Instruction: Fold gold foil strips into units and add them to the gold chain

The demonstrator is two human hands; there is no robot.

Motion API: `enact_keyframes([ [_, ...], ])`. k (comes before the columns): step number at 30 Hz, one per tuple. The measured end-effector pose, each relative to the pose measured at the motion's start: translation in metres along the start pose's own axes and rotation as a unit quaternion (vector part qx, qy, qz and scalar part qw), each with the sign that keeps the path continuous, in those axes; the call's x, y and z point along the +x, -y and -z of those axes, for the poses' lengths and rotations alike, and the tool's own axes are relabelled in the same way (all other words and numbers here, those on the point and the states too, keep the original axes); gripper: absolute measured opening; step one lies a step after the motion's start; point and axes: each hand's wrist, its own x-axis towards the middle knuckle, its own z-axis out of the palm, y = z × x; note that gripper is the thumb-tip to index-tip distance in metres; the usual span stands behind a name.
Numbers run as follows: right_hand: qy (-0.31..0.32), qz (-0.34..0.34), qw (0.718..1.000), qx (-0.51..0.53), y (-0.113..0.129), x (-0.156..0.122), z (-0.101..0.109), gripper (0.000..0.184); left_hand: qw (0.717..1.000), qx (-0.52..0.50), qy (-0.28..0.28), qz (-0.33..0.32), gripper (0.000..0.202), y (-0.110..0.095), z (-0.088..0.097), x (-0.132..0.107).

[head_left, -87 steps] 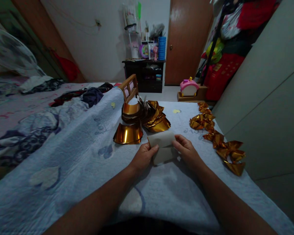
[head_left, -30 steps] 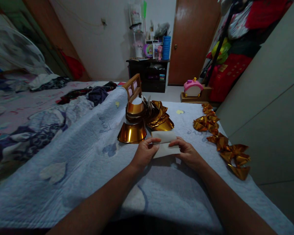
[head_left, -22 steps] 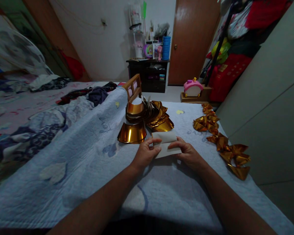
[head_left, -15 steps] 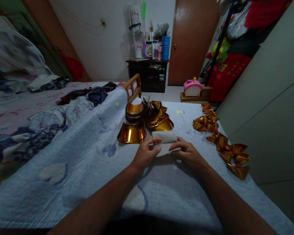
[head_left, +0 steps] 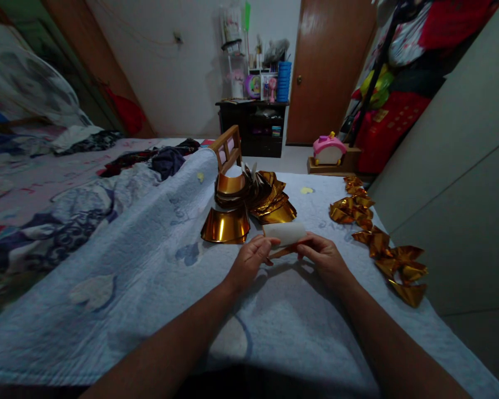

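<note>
Two bare hands, and both have a grip on the same piece: you hold a pale-backed sheet [head_left: 285,233] out over the blue quilt [head_left: 162,299]. Your left hand [head_left: 253,257] clamps its left end, thumb and fingers together; your right hand [head_left: 322,255] pinches the right end, thumb underneath. Pale side up, the upper part bows into a curve, and along the near edge, right between your fingertips, runs a narrow golden-brown strip.

Just beyond your left hand sits a shiny gold stack [head_left: 225,224], curved and flared, and behind it a loose heap of gold foil [head_left: 270,199] spreads out, some pale undersides sticking up. Over to your right, a chain of folded gold pieces [head_left: 380,244] lines the quilt's edge, well apart from your hands.

Now the lettering! Faint characters are printed on the quilt, too weak to read. Reddish marks run across the pink sheet [head_left: 25,177] on the left, and they're too soft to make out. Far right, a red box [head_left: 393,127] carries a pale label, too small to read, near the pink toy [head_left: 329,149]. A dark cabinet [head_left: 251,130] stands by the door [head_left: 332,66].
</note>
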Motion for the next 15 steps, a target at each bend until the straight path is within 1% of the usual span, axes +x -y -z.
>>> enact_keyframes([
  [4, -0.004, 0.004, 1.000, -0.002, -0.0029, 0.0003, 0.0020, 0.017, 0.999, 0.044, 0.010, -0.024, 0.041, -0.0008, -0.0006, 0.0003],
  [9, -0.005, 0.005, 1.000, -0.022, -0.0060, 0.0008, 0.0034, 0.019, 0.998, 0.053, -0.030, -0.009, 0.030, 0.0036, -0.0056, 0.0026],
  [12, -0.006, 0.011, 1.000, -0.026, -0.0075, 0.0003, 0.0029, 0.018, 0.998, 0.052, -0.041, -0.014, 0.022, 0.0066, -0.0066, 0.0041],
  [15, -0.005, -0.003, 1.000, -0.014, -0.0094, -0.0005, 0.0016, 0.019, 0.997, 0.055, -0.055, -0.019, 0.019, 0.0081, -0.0060, 0.0047],
])
